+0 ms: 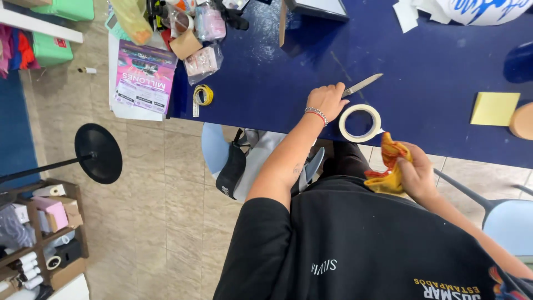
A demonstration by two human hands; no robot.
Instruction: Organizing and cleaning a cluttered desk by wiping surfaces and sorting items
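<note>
Fingers of the left hand (326, 101) are curled down over the handle end of the scissors (362, 85) on the blue table (422, 66), so that only the blades show. The long axis of the blades runs up and to the right, away from the knuckles, and the roll of masking tape (360, 123) lies flat just beside that hand, toward the table edge. Fingers of the right hand (416, 175) are closed on a crumpled orange and yellow cloth (390, 166), held off the table near the body, farther from the scissors
</note>
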